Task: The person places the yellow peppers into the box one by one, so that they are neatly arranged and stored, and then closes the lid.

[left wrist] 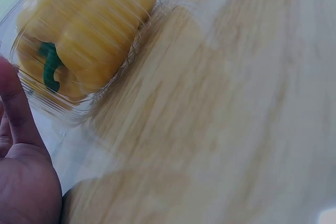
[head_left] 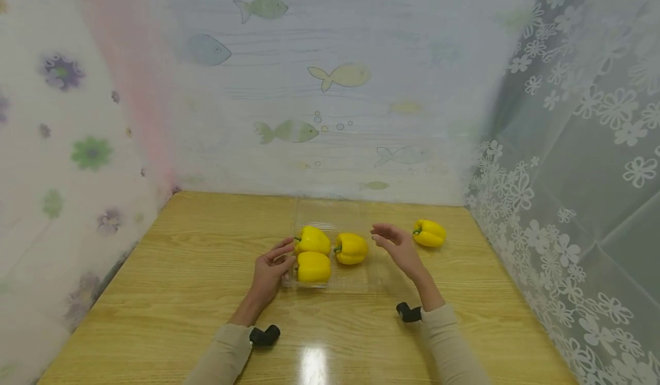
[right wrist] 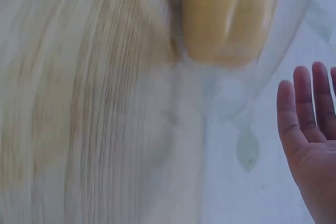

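Observation:
In the head view a clear plastic clamshell container (head_left: 356,280) lies with its lid raised at the back. It holds three yellow bell peppers: one at back left (head_left: 313,240), one at front left (head_left: 314,267) and one at right (head_left: 352,248). My left hand (head_left: 271,268) rests against the container's left side, fingers fairly straight. The left wrist view shows a finger at the container wall (left wrist: 79,111), beside a pepper (left wrist: 100,35) with a green stem. My right hand (head_left: 402,251) hovers to the right of the container, holding nothing, its fingers extended in the right wrist view.
Another yellow bell pepper (head_left: 429,234) lies on the wooden table (head_left: 206,247), right of my right hand. A fish-patterned curtain (head_left: 330,104) hangs behind the table, with flowered curtains at both sides. A black wrist device (head_left: 265,335) sits at each sleeve.

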Action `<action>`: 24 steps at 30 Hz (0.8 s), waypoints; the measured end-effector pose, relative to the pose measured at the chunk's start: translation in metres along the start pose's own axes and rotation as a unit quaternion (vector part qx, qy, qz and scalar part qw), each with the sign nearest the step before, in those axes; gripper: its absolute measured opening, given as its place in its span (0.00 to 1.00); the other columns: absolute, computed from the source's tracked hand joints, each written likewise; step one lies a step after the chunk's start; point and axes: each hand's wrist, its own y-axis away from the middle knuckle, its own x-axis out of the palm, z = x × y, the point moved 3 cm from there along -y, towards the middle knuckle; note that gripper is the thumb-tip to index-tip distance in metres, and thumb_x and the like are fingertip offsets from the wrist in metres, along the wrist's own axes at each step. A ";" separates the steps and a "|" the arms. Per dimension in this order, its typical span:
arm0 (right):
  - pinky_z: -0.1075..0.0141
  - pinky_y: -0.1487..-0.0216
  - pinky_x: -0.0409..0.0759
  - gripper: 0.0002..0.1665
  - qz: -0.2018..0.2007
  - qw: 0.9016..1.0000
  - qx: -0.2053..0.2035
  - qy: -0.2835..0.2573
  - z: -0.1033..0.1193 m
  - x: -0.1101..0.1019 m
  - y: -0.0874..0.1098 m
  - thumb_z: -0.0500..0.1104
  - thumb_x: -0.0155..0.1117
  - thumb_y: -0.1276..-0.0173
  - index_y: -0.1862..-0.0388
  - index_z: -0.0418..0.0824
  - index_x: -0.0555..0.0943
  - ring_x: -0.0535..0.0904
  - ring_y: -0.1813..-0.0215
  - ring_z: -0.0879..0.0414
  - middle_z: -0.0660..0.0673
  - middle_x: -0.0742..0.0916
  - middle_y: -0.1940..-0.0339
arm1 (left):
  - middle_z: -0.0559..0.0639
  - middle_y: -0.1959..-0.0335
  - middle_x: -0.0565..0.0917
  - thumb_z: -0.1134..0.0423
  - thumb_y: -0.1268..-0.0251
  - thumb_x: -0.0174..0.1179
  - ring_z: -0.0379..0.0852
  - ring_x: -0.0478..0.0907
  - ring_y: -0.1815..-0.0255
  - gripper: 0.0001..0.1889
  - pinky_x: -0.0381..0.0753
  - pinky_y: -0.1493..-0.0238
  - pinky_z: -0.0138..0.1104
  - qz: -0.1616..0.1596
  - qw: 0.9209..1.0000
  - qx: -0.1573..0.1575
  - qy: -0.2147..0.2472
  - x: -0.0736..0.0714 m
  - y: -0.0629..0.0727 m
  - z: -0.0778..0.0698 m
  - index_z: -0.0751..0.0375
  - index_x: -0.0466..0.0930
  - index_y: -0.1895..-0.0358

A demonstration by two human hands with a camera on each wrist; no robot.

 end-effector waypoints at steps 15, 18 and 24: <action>0.60 0.28 0.71 0.20 -0.174 0.980 -0.010 0.099 -0.010 -0.096 -0.004 0.32 0.62 0.25 0.37 0.26 0.78 0.73 0.32 0.45 0.26 0.78 0.35 | 0.59 0.32 0.76 0.79 0.36 0.64 0.35 0.72 0.74 0.23 0.73 0.80 0.23 0.006 1.000 0.006 0.012 0.000 0.000 -0.002 0.90 0.71 0.41; 0.45 0.21 0.55 0.26 -0.172 0.977 0.010 0.129 -0.013 -0.114 -0.004 0.31 0.60 0.25 0.31 0.29 0.73 0.60 0.22 0.38 0.29 0.71 0.27 | 0.59 0.31 0.76 0.78 0.35 0.64 0.35 0.73 0.74 0.23 0.73 0.79 0.23 0.009 1.000 0.005 0.010 0.001 0.000 -0.002 0.90 0.71 0.40; 0.31 0.24 0.48 0.36 -0.101 0.980 0.073 0.157 -0.024 -0.137 0.003 0.39 0.59 0.22 0.20 0.32 0.59 0.46 0.20 0.27 0.28 0.59 0.19 | 0.61 0.30 0.74 0.77 0.35 0.65 0.35 0.74 0.71 0.24 0.74 0.78 0.23 0.011 1.000 0.002 0.008 0.001 0.001 -0.002 0.89 0.71 0.40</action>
